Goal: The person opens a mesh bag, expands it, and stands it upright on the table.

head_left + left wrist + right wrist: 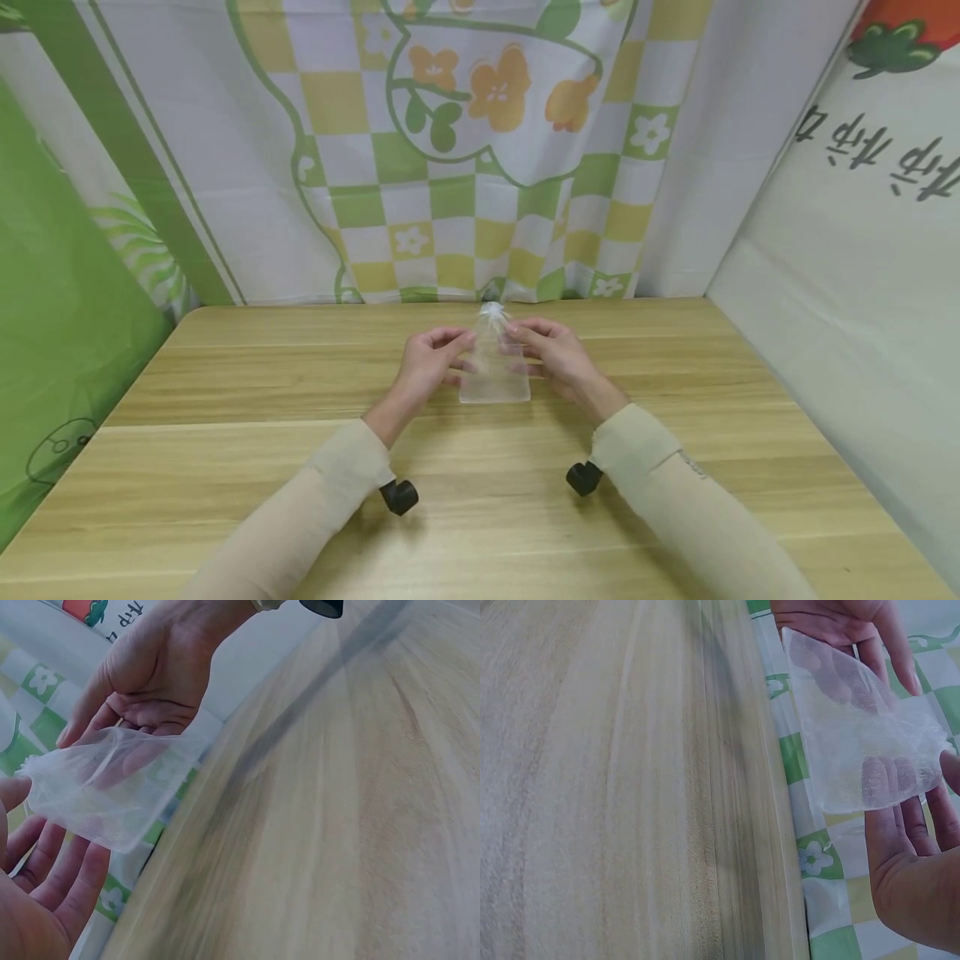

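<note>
A sheer white drawstring pouch (495, 375), gathered at its top, is held up between both hands above the far part of the table. My left hand (429, 360) pinches its left edge, thumb in front and fingers behind. On the opposite edge, my right hand (564, 357) grips near the gathered neck in the same way. Through the thin mesh (112, 795) in the left wrist view, fingers of the right hand (161, 682) show. The right wrist view has the pouch (847, 742) with its flat bottom edge toward the table; nothing can be made out inside.
The wooden table (480, 517) stretches beneath both forearms. Behind its far edge hangs a checked, flowered curtain (457, 200). A green cloth (67, 292) lines the left side and a white printed one (862, 250) the right. Black wrist camera mounts (401, 497) project from the sleeves.
</note>
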Demonstrator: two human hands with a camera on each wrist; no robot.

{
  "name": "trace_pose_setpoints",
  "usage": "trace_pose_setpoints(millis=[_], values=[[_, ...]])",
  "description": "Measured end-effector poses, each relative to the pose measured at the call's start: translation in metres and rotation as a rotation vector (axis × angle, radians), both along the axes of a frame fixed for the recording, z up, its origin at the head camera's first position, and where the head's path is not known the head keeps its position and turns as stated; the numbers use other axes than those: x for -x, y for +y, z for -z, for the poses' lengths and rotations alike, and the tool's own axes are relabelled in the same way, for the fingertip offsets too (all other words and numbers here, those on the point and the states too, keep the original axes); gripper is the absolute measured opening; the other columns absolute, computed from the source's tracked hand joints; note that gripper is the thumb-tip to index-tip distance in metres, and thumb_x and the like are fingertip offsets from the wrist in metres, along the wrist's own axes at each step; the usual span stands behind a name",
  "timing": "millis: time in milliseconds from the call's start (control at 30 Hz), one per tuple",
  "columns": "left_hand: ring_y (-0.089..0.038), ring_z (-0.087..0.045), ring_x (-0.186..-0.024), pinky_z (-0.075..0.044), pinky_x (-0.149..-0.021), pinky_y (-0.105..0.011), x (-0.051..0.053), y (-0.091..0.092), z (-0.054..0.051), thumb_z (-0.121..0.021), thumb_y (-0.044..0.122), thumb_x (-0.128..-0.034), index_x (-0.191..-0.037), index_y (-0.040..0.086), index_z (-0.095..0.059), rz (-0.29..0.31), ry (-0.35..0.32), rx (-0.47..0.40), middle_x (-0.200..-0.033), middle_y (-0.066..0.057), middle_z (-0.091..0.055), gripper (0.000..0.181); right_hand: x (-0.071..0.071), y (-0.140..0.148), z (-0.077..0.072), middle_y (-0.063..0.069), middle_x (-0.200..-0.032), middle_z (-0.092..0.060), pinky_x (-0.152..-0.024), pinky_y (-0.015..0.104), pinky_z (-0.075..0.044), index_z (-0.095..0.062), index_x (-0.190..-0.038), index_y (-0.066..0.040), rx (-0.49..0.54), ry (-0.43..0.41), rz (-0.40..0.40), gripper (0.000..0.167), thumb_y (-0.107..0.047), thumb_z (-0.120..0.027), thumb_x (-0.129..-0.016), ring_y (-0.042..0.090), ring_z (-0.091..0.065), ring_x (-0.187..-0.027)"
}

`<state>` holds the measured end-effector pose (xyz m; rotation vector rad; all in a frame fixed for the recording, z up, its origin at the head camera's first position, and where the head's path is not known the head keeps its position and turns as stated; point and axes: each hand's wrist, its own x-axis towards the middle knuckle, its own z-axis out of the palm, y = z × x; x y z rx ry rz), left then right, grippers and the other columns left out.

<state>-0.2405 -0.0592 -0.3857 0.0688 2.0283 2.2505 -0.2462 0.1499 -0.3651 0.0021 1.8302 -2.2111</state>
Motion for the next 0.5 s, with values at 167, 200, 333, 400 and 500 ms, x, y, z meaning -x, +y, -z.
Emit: trace_pose_setpoints(millis=[167, 200, 333, 400, 500], values=[[-0.018, -0.069, -0.078, -0.059, -0.062, -0.03, 0.005, 0.005, -0.004, -0.076, 0.028, -0.0927, -0.117, 0.003, -0.071, -0.03, 0.017, 0.058, -0.109, -0.01, -0.069, 0.035, -0.001, 0.0, 0.0, 0.003, -0.1, -0.071, -0.079, 0.033, -0.059, -0.071, -0.103, -0.009, -0.001, 0.003, 0.005, 0.007, -0.014, -0.067, -0.099, 0.017, -0.069, -0.091], [-0.018, -0.068, -0.08, -0.059, -0.062, -0.03, 0.006, 0.006, -0.005, -0.076, 0.029, -0.0925, -0.116, 0.003, -0.071, -0.034, 0.024, 0.072, -0.109, -0.009, -0.069, 0.035, -0.001, 0.0, 0.0, 0.004, -0.1, -0.071, -0.079, 0.034, -0.059, -0.07, -0.103, -0.009, -0.003, 0.005, 0.004, 0.007, -0.014, -0.067, -0.099, 0.017, -0.069, -0.091], [-0.019, -0.065, -0.088, -0.057, -0.064, -0.029, 0.009, 0.008, -0.007, -0.076, 0.031, -0.0918, -0.114, 0.005, -0.073, -0.037, 0.042, 0.105, -0.108, -0.007, -0.069, 0.034, -0.003, 0.0, -0.001, 0.005, -0.104, -0.07, -0.082, 0.035, -0.059, -0.069, -0.108, -0.006, -0.025, 0.013, -0.012, 0.012, -0.014, -0.066, -0.099, 0.018, -0.069, -0.093], [-0.019, -0.065, -0.089, -0.057, -0.063, -0.029, 0.01, 0.009, -0.008, -0.076, 0.031, -0.092, -0.113, 0.006, -0.073, -0.031, 0.049, 0.109, -0.107, -0.007, -0.069, 0.033, -0.003, 0.0, -0.001, 0.006, -0.105, -0.07, -0.083, 0.036, -0.058, -0.069, -0.111, -0.005, -0.038, 0.012, -0.017, 0.015, -0.014, -0.066, -0.099, 0.019, -0.069, -0.094], [-0.018, -0.066, -0.087, -0.056, -0.062, -0.028, 0.012, 0.01, -0.008, -0.076, 0.028, -0.0923, -0.113, 0.004, -0.073, -0.024, 0.058, 0.102, -0.106, -0.007, -0.07, 0.032, -0.004, -0.001, -0.001, 0.007, -0.106, -0.07, -0.084, 0.038, -0.058, -0.067, -0.113, -0.003, -0.053, 0.016, -0.021, 0.019, -0.015, -0.066, -0.099, 0.019, -0.069, -0.095]])
